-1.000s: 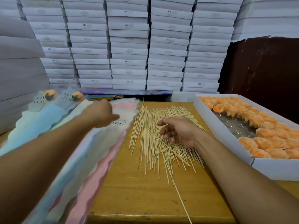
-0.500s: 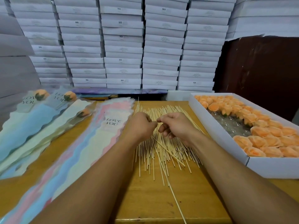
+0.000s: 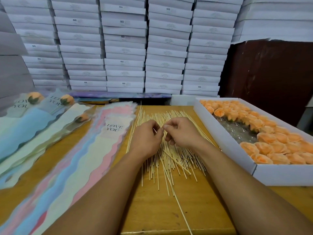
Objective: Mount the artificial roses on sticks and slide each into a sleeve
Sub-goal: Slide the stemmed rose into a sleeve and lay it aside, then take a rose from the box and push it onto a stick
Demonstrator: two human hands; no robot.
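A loose pile of thin wooden sticks lies on the wooden table. Above the pile my left hand and my right hand meet, fingers curled, thumbs and forefingers pinching a stick between them. Orange artificial roses fill a white box on the right. A stack of pastel sleeves printed LOVE YOU lies left of the sticks. Further left, three finished sleeved roses lie side by side.
Stacks of flat white boxes form a wall behind the table. A dark brown panel stands at the back right. One long stick reaches toward the table's front edge.
My left hand came from the sleeve stack on the left over to the stick pile and joined my right hand. A third sleeved rose now lies on the left.
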